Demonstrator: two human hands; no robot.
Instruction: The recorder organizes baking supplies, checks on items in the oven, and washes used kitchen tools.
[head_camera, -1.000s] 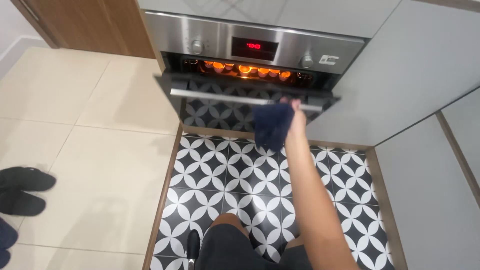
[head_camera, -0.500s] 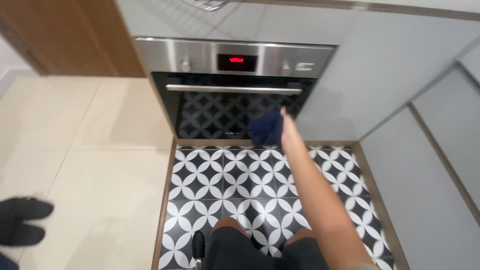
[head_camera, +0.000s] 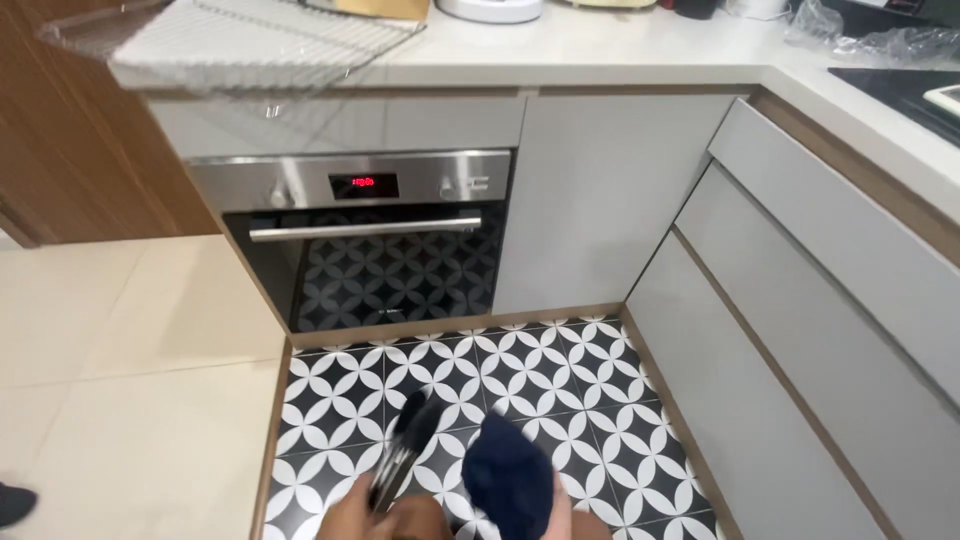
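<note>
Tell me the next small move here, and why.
Probably raise the tongs in the left hand to the counter and set them down. The oven door is shut, the blue cloth is held beside the tongs, and the counter above shows bare room.

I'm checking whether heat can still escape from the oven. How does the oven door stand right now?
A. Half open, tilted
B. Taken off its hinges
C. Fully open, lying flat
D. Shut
D: the oven door stands upright and flush under the control panel, its handle bar level, the glass mirroring the patterned floor tiles.
</note>
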